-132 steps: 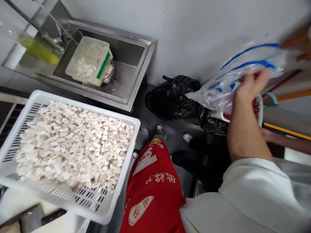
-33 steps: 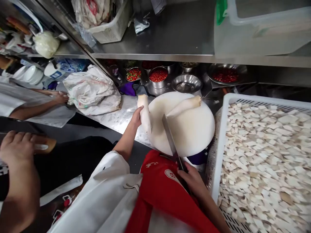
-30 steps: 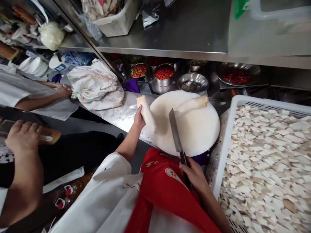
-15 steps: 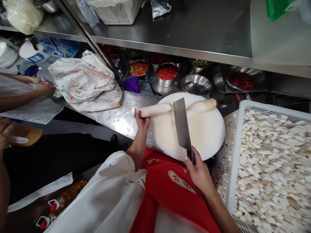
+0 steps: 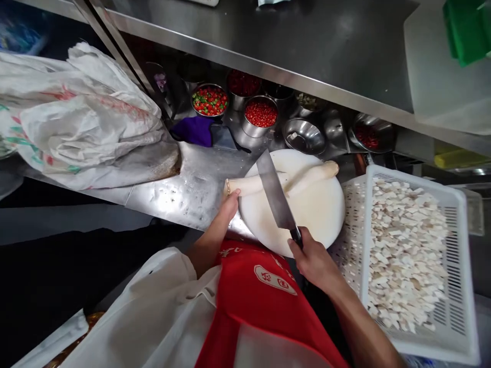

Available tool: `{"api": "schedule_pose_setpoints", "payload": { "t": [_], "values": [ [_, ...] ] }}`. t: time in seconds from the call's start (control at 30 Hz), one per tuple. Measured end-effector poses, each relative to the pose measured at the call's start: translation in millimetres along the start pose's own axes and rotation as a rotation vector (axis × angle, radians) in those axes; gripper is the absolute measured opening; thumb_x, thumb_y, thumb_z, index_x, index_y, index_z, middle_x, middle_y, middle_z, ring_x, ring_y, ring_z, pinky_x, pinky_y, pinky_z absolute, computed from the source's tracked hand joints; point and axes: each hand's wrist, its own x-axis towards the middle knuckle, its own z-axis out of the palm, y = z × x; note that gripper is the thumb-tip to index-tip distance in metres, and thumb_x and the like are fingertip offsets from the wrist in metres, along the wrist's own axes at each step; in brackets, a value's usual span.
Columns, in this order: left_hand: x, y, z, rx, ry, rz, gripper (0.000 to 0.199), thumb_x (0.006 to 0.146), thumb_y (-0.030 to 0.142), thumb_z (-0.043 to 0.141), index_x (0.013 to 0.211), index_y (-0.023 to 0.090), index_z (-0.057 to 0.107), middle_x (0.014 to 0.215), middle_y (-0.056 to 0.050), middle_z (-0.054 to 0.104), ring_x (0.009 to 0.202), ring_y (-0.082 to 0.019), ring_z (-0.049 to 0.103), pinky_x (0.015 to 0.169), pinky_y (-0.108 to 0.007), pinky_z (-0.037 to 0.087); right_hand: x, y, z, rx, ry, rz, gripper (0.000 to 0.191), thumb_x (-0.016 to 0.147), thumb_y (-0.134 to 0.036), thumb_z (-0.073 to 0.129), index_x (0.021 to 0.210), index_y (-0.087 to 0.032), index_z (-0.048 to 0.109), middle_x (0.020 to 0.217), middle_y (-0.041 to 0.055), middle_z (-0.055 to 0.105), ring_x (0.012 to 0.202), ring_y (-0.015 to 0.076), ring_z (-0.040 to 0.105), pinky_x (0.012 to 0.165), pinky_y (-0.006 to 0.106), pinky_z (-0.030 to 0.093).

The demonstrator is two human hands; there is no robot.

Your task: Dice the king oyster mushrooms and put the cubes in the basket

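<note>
A round white cutting board (image 5: 314, 214) lies on the steel counter in front of me. My left hand (image 5: 229, 203) grips the near end of a long pale mushroom stem (image 5: 247, 185), whose other end rests on the board. In my right hand (image 5: 312, 255) is the black handle of a cleaver (image 5: 274, 189). Its blade crosses over the held stem, pointing away and to the left; whether it touches the stem I cannot tell. Another pale stem (image 5: 316, 176) with a brownish tip lies at the back right of the board.
On the right stands a white plastic basket (image 5: 458, 245) of chopped pale pieces. Behind the board are metal bowls, one with red chopped peppers (image 5: 261, 113). A purple cloth (image 5: 194, 131) and crumpled white sacks (image 5: 92, 122) are at the left. A steel shelf (image 5: 291, 84) runs above.
The view has shifted, and the co-worker's hands at the left are out of sight. The cleaver has moved left across the held stem, which now lies further over the board.
</note>
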Motion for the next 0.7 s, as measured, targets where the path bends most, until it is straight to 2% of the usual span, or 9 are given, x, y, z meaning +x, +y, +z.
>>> {"api": "schedule_pose_setpoints", "payload": {
  "t": [0.07, 0.13, 0.23, 0.33, 0.43, 0.5, 0.57, 0.63, 0.7],
  "values": [
    [0.4, -7.5, -3.3, 0.033, -0.009, -0.022, 0.054, 0.054, 0.032, 0.091, 0.102, 0.021, 0.069, 0.112, -0.006, 0.074, 0.125, -0.029, 0.062, 0.115, -0.044, 0.044, 0.8, -7.4, -8.8, -0.027, -0.023, 0.044, 0.026, 0.097, -0.041, 0.040, 0.114, -0.022, 0.047, 0.061, 0.0009, 0.062, 0.052, 0.0226, 0.060, 0.056, 0.031, 0.040],
    [2.4, -13.6, -4.5, 0.051, -0.002, -0.025, 0.053, 0.053, 0.034, 0.091, 0.101, 0.021, 0.070, 0.109, -0.005, 0.074, 0.121, -0.029, 0.064, 0.111, -0.044, 0.047, 15.1, -14.5, -5.6, -0.040, -0.016, 0.045, 0.023, 0.097, -0.041, 0.042, 0.110, -0.022, 0.047, 0.061, 0.0013, 0.063, 0.053, 0.0216, 0.061, 0.055, 0.030, 0.039],
    [8.1, -19.0, -3.5, 0.020, 0.019, -0.020, 0.056, 0.053, 0.037, 0.090, 0.103, 0.022, 0.069, 0.109, -0.004, 0.074, 0.115, -0.026, 0.066, 0.109, -0.042, 0.048, 52.9, -20.9, 23.0, -0.082, 0.078, 0.054, 0.017, 0.094, -0.036, 0.046, 0.102, -0.022, 0.049, 0.065, 0.0041, 0.065, 0.058, 0.0224, 0.063, 0.056, 0.029, 0.039],
    [15.4, -14.7, -3.3, -0.006, -0.021, -0.020, 0.062, 0.052, 0.039, 0.091, 0.108, 0.023, 0.069, 0.111, -0.004, 0.074, 0.116, -0.024, 0.066, 0.110, -0.040, 0.047, 82.6, -19.5, 54.0, -0.092, 0.173, 0.042, 0.022, 0.094, -0.036, 0.043, 0.107, -0.019, 0.050, 0.076, 0.0097, 0.069, 0.069, 0.0261, 0.065, 0.062, 0.031, 0.041],
    [21.3, 5.3, -7.6, 0.044, -0.100, -0.008, 0.063, 0.057, 0.047, 0.088, 0.111, 0.023, 0.067, 0.112, -0.005, 0.073, 0.119, -0.025, 0.065, 0.110, -0.042, 0.046, 90.1, -11.0, 61.6, -0.052, 0.193, 0.004, 0.027, 0.095, -0.040, 0.041, 0.108, -0.020, 0.051, 0.075, 0.0085, 0.068, 0.070, 0.0270, 0.066, 0.062, 0.032, 0.042],
    [21.5, 25.1, -9.6, 0.181, -0.186, 0.038, 0.061, 0.065, 0.056, 0.081, 0.114, 0.024, 0.064, 0.113, -0.006, 0.072, 0.117, -0.027, 0.066, 0.105, -0.045, 0.049, 87.2, -1.1, 55.6, -0.007, 0.181, -0.019, 0.027, 0.095, -0.044, 0.042, 0.106, -0.022, 0.053, 0.070, 0.0049, 0.067, 0.065, 0.0256, 0.065, 0.060, 0.031, 0.043],
    [16.1, 42.9, -5.9, 0.353, -0.275, 0.086, 0.059, 0.068, 0.056, 0.080, 0.116, 0.026, 0.063, 0.112, -0.006, 0.072, 0.111, -0.029, 0.068, 0.099, -0.047, 0.052, 82.2, 12.5, 47.2, 0.040, 0.162, -0.049, 0.028, 0.095, -0.046, 0.043, 0.107, -0.023, 0.055, 0.067, 0.0029, 0.066, 0.061, 0.0245, 0.065, 0.059, 0.031, 0.045],
    [3.7, 51.1, 4.9, 0.614, -0.374, 0.188, 0.062, 0.065, 0.047, 0.086, 0.119, 0.027, 0.063, 0.116, -0.007, 0.071, 0.109, -0.030, 0.068, 0.097, -0.049, 0.053, 76.4, 29.7, 40.2, 0.048, 0.165, -0.090, 0.032, 0.095, -0.046, 0.045, 0.113, -0.023, 0.057, 0.071, 0.0041, 0.069, 0.063, 0.0252, 0.067, 0.060, 0.031, 0.046],
    [-14.2, 46.0, 19.6, 0.957, -0.529, 0.393, 0.066, 0.065, 0.035, 0.088, 0.124, 0.027, 0.061, 0.125, -0.008, 0.068, 0.117, -0.031, 0.064, 0.105, -0.051, 0.049, 68.4, 50.2, 34.9, 0.017, 0.182, -0.133, 0.038, 0.094, -0.045, 0.046, 0.122, -0.022, 0.057, 0.082, 0.0077, 0.074, 0.072, 0.0276, 0.071, 0.065, 0.033, 0.049]
  ]
}}
